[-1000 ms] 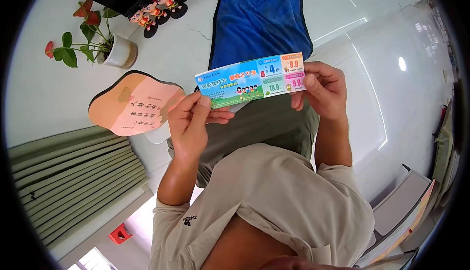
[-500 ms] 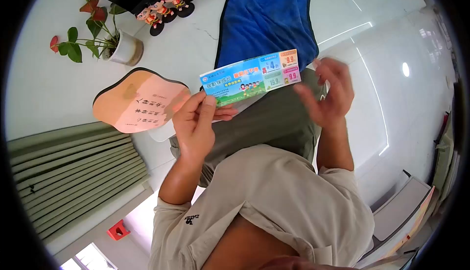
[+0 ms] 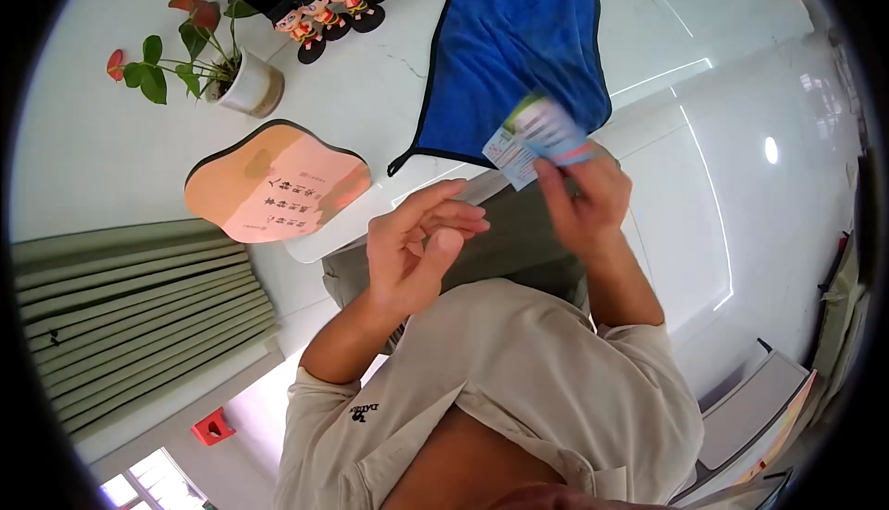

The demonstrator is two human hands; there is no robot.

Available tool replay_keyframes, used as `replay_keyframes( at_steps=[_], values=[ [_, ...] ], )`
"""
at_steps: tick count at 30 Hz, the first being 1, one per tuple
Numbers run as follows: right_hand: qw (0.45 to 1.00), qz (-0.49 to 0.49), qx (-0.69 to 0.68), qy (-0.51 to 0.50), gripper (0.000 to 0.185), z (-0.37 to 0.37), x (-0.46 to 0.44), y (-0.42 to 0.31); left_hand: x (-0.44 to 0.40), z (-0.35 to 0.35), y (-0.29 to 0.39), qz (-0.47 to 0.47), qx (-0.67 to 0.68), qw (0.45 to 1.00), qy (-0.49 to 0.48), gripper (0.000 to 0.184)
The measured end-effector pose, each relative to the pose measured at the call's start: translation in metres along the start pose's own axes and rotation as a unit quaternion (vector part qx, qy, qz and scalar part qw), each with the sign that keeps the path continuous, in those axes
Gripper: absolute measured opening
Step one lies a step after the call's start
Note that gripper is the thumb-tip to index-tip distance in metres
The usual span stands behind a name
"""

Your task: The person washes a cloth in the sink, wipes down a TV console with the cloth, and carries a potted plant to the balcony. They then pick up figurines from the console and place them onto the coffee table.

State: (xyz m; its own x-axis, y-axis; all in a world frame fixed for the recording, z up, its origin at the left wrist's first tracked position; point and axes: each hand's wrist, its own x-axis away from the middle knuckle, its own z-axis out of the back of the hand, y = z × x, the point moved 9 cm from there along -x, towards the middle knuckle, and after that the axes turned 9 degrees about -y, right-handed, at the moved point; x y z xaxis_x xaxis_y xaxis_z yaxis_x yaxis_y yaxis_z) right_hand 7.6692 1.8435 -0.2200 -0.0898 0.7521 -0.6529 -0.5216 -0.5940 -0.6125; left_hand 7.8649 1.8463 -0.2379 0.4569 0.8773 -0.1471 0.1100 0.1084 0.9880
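The printed paper coupons (image 3: pixel 539 138) are in my right hand (image 3: pixel 588 191), pinched between thumb and fingers at their lower right end. They look fanned or folded, with text and pale blue and green print, partly blurred by motion. My left hand (image 3: pixel 417 242) is raised to the left of them, fingers apart and slightly curled, holding nothing. Behind the coupons a blue towel (image 3: pixel 509 47) with a black edge lies on the white table (image 3: pixel 389 93). Left of my left hand is a peach and pink wavy-edged mat (image 3: pixel 278 186) with dark writing.
A potted plant (image 3: pixel 248 86) with red flowers and several small figurines (image 3: pixel 324 15) stand at the upper left, beside a black object. Green curtain folds (image 3: pixel 139 297) hang at the left. A red stool (image 3: pixel 213 427) shows below, a grey-topped item (image 3: pixel 755 408) at lower right.
My left hand has let go of the coupons. My right hand, off them half a second ago, now grips them; they have turned over and moved right. The camera view has shifted slightly.
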Motion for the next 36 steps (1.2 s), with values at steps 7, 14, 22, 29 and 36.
replay_keyframes(
  at_steps=[7,14,22,29,36],
  values=[
    [0.807,-0.29,-0.514,0.028,0.016,-0.035,0.031,0.052,-0.006,0.006,-0.017,0.043,-0.032,0.997,0.063,0.058],
    [0.783,-0.289,-0.551,0.012,0.021,-0.055,0.036,0.036,-0.005,0.002,-0.033,0.111,0.066,0.99,0.063,0.04],
    [0.811,-0.289,-0.509,-0.011,0.023,-0.048,0.031,0.047,-0.001,0.007,-0.04,0.141,0.048,0.988,0.036,0.041],
    [0.834,-0.324,-0.444,-0.051,0.014,-0.048,0.026,0.049,0.001,0.024,-0.038,0.168,-0.028,0.984,0.053,0.043],
    [0.835,-0.243,-0.484,0.096,0.016,0.005,0.023,0.076,-0.003,0.034,-0.039,0.128,0.098,0.981,0.105,0.031]
  ],
)
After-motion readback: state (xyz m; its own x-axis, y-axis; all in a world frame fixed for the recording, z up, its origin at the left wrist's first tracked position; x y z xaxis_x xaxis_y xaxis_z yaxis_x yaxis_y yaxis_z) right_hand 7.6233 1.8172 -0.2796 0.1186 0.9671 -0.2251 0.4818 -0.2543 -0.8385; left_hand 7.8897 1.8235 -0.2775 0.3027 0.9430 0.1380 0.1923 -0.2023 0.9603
